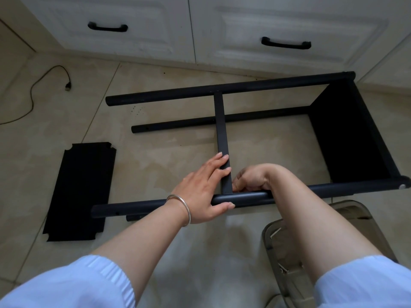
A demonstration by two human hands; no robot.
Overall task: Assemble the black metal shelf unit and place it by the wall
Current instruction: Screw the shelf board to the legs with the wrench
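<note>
My left hand (201, 187) presses the flat black metal crossbar (222, 138); right hand (250, 177), curled at three o'clock, may drop an unseen fastener.

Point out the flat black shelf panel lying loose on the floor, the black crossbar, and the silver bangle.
Flat black shelf panel (81, 192): head view, panel's middle.
Black crossbar (220, 123): head view, mid-length.
Silver bangle (180, 207): head view, band on left wrist.
</note>
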